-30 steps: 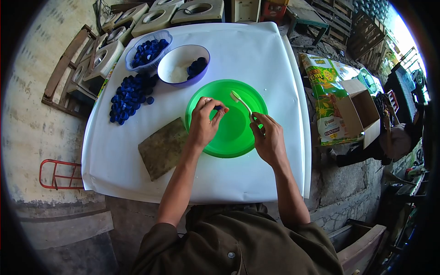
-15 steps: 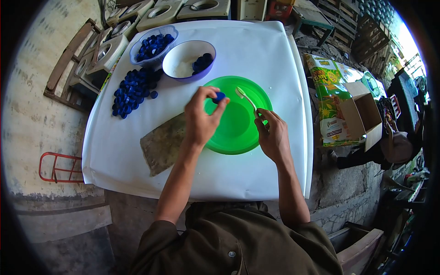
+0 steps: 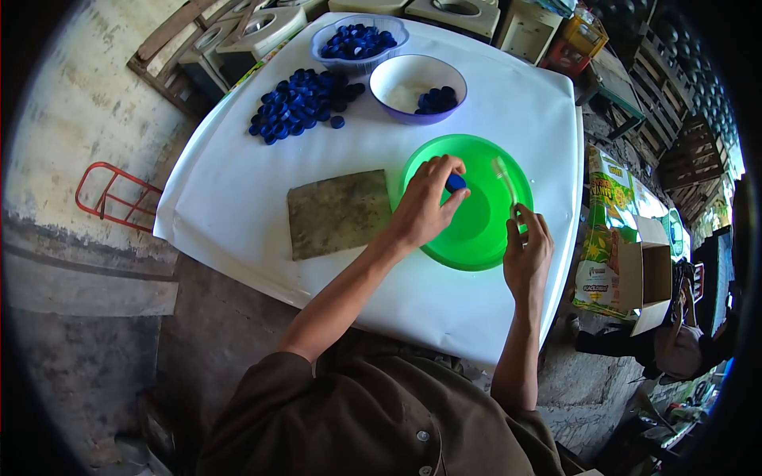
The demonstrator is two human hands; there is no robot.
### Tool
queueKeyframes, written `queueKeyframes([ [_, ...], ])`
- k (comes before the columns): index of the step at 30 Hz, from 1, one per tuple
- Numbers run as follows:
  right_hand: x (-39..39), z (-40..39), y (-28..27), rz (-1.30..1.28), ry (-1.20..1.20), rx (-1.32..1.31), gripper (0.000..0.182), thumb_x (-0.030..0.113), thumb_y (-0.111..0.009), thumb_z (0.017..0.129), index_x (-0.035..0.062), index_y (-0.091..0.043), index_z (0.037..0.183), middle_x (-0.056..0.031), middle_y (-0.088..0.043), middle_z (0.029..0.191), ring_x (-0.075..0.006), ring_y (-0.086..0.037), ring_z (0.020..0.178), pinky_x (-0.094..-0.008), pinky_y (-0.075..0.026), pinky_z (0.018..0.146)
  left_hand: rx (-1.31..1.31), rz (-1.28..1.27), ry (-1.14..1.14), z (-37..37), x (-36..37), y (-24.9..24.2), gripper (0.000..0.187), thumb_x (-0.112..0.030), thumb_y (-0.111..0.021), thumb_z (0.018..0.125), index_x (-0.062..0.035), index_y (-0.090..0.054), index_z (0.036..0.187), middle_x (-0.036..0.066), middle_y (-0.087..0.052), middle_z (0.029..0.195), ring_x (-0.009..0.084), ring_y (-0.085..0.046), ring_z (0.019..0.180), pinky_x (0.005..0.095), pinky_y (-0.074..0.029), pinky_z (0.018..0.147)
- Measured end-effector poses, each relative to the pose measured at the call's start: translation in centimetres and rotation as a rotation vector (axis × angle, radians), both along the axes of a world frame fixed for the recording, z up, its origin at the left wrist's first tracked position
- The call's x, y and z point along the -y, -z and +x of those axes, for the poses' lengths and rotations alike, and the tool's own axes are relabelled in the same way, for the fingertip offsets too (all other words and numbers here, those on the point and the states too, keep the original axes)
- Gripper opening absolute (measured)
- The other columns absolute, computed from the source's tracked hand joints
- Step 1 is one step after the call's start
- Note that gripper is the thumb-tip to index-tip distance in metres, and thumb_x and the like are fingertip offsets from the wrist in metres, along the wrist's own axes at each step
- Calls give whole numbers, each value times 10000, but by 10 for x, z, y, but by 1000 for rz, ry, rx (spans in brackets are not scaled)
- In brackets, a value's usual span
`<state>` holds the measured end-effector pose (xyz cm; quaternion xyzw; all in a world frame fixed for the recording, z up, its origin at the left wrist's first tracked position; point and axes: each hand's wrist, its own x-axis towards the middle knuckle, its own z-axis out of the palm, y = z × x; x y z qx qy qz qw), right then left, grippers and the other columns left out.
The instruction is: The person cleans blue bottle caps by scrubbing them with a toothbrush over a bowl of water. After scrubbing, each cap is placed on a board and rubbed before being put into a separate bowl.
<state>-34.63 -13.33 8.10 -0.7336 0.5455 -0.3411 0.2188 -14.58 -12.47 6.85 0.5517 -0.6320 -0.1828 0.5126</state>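
My left hand pinches a blue bottle cap between thumb and fingers, above the left part of a green basin. My right hand is closed round the handle of a toothbrush, at the basin's right rim. The brush head points up and away, slightly blurred, and stands apart from the cap. A worn grey-brown slab lies flat on the white-covered table, left of the basin. Farther back, a white and purple bowl holds several blue caps on its right side.
A loose heap of blue caps lies at the table's back left. Behind it stands a translucent bowl full of caps. Right of the table are an open cardboard box and a seated person. A red metal frame leans at the left wall.
The whole view has turned and shifted, so the table things appear farther right. My left hand still holds the cap and my right hand the toothbrush, both over the basin.
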Motion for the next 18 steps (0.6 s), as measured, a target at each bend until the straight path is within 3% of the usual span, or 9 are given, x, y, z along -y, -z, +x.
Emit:
queueKeyframes([
  [2, 5, -4, 6, 22, -96, -149, 242, 13, -630, 896, -50, -663, 1128, -212, -681, 1016, -368, -678, 883, -439, -528, 766, -96, -68, -24, 12, -3, -5, 294, -9, -702, 874, -13, -540, 1119, 105, -633, 1010, 221, -649, 947, 362, -530, 838],
  [3, 3, 0, 0, 17, -64, -116, 249, 7, -632, 887, -52, -665, 1126, -214, -684, 1016, -387, -671, 901, -462, -517, 808, -92, -102, -45, 21, -8, -8, 280, -9, -678, 900, -5, -536, 1142, 99, -639, 1041, 180, -642, 970, 325, -531, 847],
  [6, 7, 6, -6, -4, -36, -131, 227, 19, -630, 890, -47, -674, 1103, -202, -691, 992, -383, -672, 895, -453, -522, 800, -197, -206, -196, 52, -22, 1, 269, -10, -678, 907, -1, -543, 1139, 115, -642, 1059, 176, -644, 976, 302, -536, 854],
  [12, 21, 18, 9, -116, -241, -285, 183, 63, -626, 897, -30, -689, 1042, -200, -693, 920, -384, -659, 842, -453, -519, 769, 28, 24, -410, 105, -75, 42, 330, 13, -751, 828, -32, -571, 1101, 90, -665, 1042, 189, -654, 955, 325, -527, 839],
  [18, 32, 41, 26, -8, -264, -396, 140, 63, -647, 867, -32, -681, 963, -203, -692, 907, -393, -654, 830, -473, -516, 749, 221, 170, -443, 118, -107, 75, 411, 19, -798, 753, -66, -598, 1102, 96, -673, 1030, 263, -639, 932, 371, -504, 844],
])
